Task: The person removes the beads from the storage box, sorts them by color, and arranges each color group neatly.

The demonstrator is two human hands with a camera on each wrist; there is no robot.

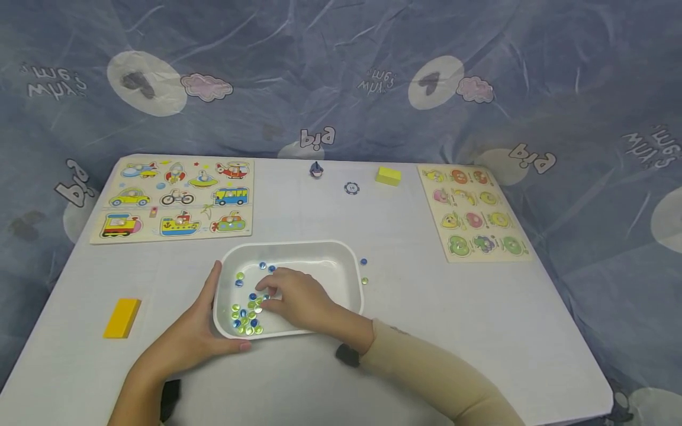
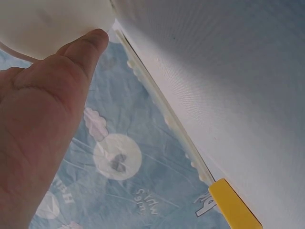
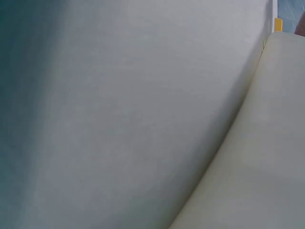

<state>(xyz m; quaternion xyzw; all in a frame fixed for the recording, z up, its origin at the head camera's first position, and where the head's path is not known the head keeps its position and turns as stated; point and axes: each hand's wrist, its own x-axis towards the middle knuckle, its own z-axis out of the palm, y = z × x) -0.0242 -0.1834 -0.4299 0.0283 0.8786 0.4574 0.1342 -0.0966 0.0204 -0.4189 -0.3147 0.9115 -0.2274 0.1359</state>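
A white tray [image 1: 330,245] with raised walls holds several blue and green glass beads [image 1: 252,315], mostly bunched in its near left part. My left hand [image 1: 194,334] spans the tray's near left corner, straight fingers along the left wall and thumb by the near wall. In the left wrist view, its fingers [image 2: 71,62] lie against the tray's pale outer side [image 2: 47,24]. My right hand [image 1: 298,299] reaches into the tray over the beads, its fingers bent and the thumb apart from the index finger. The right wrist view shows mainly sleeve [image 3: 252,157] and tabletop.
A blue bead [image 1: 363,261] and a green bead [image 1: 364,281] lie right of the tray. Vehicle puzzle [image 1: 186,234], penguin figure [image 1: 317,170], poker chip [image 1: 351,188] and yellow block [image 1: 388,176] stand behind; fruit puzzle [image 1: 469,201] at right, orange-yellow block [image 1: 122,318] at left.
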